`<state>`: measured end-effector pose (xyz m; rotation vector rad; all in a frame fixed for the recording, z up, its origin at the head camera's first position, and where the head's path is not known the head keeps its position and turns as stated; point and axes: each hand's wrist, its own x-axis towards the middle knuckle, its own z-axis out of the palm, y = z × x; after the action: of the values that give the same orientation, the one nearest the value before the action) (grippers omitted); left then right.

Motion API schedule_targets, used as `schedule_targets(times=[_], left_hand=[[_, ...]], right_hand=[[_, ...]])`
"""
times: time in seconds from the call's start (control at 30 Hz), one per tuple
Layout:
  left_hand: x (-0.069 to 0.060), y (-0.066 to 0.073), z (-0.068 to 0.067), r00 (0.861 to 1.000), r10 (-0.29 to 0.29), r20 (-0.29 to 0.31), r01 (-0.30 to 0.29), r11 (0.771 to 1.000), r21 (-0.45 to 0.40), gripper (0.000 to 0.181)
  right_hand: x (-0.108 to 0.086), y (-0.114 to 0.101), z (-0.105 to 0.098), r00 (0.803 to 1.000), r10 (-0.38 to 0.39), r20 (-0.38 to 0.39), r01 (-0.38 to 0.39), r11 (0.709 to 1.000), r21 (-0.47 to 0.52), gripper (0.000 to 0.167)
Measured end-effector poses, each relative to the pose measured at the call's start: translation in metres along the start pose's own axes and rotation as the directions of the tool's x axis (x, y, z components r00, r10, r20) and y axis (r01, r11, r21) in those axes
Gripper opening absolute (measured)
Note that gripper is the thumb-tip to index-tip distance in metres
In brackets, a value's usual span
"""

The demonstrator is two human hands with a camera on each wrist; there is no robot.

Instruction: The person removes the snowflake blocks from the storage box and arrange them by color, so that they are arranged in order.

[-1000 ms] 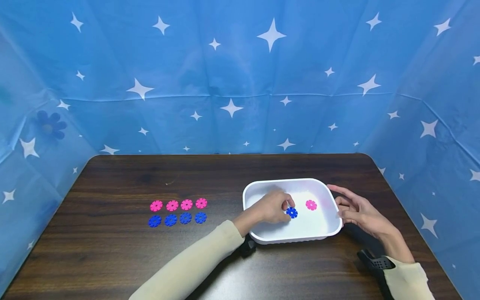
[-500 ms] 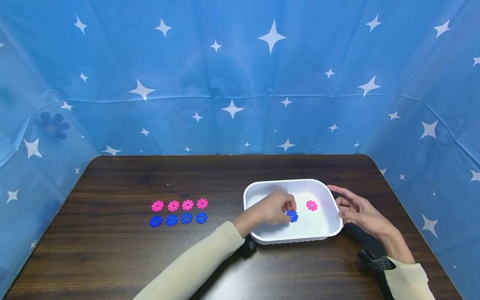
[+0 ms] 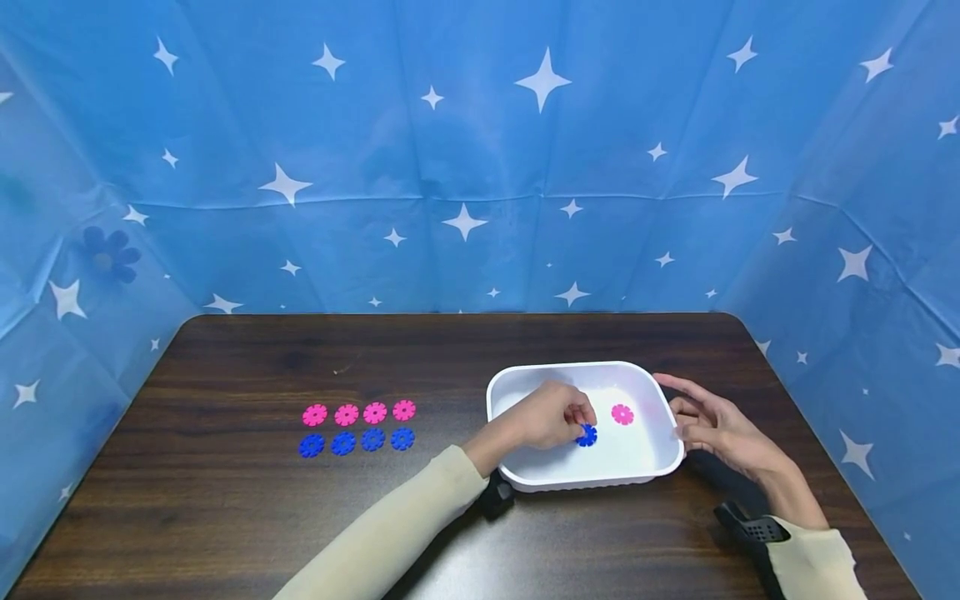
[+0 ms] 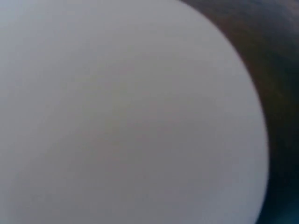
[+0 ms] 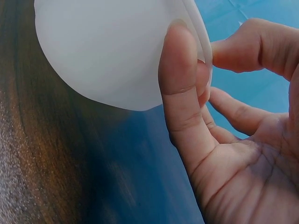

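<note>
My left hand (image 3: 551, 414) reaches down inside the white plastic tray (image 3: 637, 458) in the head view. Its thumb and index finger pinch a blue notched disc (image 3: 588, 435) near the tray floor. Just right of that disc lies a pink notched disc (image 3: 622, 414), flat on the floor of the tray. My right hand (image 3: 723, 429) steadies the tray's right end. In the right wrist view the right thumb (image 5: 180, 70) presses the tray's outer wall (image 5: 107, 56), and curled fingers touch the rim. Only blurred tray wall (image 4: 140, 116) fills the left wrist view, hiding the left fingers there.
Left of the tray, a row of pink discs (image 3: 375, 412) lies behind a row of blue discs (image 3: 372, 440), several in each, on the dark wooden table (image 3: 225, 517). A blue star-patterned cloth (image 3: 480, 150) stands around the table's back and sides.
My left hand and the pinched blue disc have shifted slightly toward the tray's front. The right hand stays at the tray's right end, and the table rows are unchanged.
</note>
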<state>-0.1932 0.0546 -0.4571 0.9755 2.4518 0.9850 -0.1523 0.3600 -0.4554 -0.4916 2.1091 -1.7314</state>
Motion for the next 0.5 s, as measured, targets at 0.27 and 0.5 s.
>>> schedule_targets(times=[0.27,0.5], left_hand=[[-0.004,0.004,-0.007,0.999,-0.003,-0.047,0.000,0.998,-0.065,0.006],[-0.013,0.012,-0.017,0.993,-0.074,-0.096,0.059,0.988,-0.143,0.010]], right_hand=[[-0.001,0.001,0.001,1.000,0.005,-0.005,-0.005,1.000,-0.003,0.073],[0.000,0.001,-0.001,1.000,-0.005,0.001,0.005,1.000,0.001,0.073]])
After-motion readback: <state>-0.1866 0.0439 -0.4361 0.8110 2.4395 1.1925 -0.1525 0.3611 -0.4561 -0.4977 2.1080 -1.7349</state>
